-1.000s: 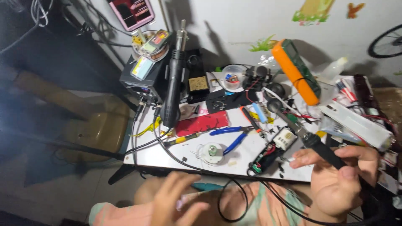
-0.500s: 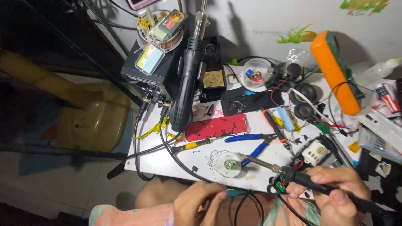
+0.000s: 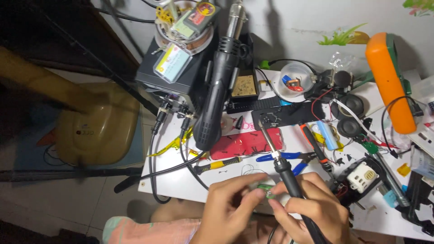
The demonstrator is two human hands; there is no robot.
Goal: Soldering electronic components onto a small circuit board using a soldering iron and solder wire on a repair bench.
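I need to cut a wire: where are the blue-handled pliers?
The blue-handled pliers lie mid-table, just beyond the right hand, between the red phone case and an orange-handled screwdriver.

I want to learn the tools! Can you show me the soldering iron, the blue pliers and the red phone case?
soldering iron (image 3: 285,174): head view, on its black handle.
blue pliers (image 3: 275,157): head view, on a blue handle.
red phone case (image 3: 248,143): head view, on its flat red back.

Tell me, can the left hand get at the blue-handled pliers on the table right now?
Probably not freely: the left hand is pinching a small green part, and the soldering iron in the right hand crosses in front of the pliers.
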